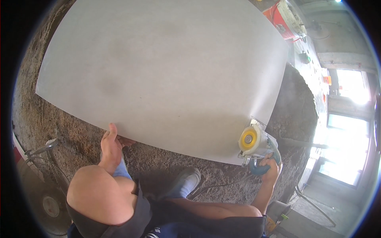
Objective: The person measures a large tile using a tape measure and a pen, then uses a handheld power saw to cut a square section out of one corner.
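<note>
Rough brown ground [222, 182] spreads beneath a large pale grey panel [162, 75], with bright windows [343, 148] to the right and a fan [41, 194] at the near left. From where I stand, the right hand [272, 169] has its fingers wrapped round the blue handle [258, 171] of a handheld power cutter [256, 139], whose body sits just beyond them on the panel's near right corner. Left of centre, the left hand [110, 150] meets the near edge, thumb up; whether its partly hidden fingers grip, I cannot tell.
</note>
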Demonstrator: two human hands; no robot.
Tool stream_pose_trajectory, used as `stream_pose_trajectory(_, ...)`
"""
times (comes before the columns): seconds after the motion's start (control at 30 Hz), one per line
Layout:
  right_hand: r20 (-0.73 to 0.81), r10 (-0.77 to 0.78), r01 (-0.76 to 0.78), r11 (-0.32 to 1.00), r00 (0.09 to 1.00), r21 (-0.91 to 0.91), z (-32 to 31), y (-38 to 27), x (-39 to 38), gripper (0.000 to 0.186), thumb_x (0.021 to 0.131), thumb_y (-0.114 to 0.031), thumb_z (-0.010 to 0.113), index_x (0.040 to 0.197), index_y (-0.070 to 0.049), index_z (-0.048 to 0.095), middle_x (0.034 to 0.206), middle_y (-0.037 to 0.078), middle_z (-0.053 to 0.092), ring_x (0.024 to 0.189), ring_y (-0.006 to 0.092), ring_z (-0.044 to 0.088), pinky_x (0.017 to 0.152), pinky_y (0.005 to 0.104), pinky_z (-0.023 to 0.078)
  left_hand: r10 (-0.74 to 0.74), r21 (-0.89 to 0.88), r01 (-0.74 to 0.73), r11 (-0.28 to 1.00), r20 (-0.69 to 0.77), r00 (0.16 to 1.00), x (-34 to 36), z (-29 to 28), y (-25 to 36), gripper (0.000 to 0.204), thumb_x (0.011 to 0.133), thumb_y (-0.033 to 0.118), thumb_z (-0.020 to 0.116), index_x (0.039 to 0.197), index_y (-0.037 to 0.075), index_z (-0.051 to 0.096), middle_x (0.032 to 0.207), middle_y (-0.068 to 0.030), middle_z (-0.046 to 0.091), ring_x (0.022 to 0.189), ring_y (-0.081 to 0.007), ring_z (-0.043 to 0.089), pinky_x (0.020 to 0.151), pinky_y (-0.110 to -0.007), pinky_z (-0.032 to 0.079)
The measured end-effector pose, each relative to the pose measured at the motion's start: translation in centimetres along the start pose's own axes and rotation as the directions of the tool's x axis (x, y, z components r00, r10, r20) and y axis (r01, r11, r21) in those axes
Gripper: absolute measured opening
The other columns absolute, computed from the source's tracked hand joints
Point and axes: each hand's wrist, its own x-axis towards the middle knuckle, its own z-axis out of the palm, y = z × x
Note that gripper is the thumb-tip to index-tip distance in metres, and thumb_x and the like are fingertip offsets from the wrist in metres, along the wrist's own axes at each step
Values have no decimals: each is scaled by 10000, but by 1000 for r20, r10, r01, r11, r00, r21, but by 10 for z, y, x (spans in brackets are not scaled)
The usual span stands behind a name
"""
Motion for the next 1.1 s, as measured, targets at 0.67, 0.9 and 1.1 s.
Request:
stream_pose_trajectory(0.67,-5,60,-60,998,998,25,-2,-3,-5,204,670,14,489,871,17,521,679,100,513,540,197,498,534,331,461,-21,9,22,1000,-30,999,3,2,1,510,1014,477,353,1075,17,563,908,-122,674,731,-232,639,677,-369,499)
stream_pose_trajectory(0.9,9,81,-81,996,997,27,-4,-6,-6,199,668,16,490,865,18,519,681,103,511,535,199,496,533,332,461,-10,-5,10,1000,-30,1000,2,7,5,523,1013,482,354,1075,9,568,912,-125,674,733,-230,641,670,-364,503)
stream_pose_trajectory(1.1,1,77,-77,997,997,0,-3,-8,-9,211,671,20,490,880,27,521,697,114,522,527,201,497,532,333,462,-12,-14,11,1000,-47,999,0,13,10,528,1010,486,361,1085,6,567,914,-128,673,734,-230,641,673,-368,505)
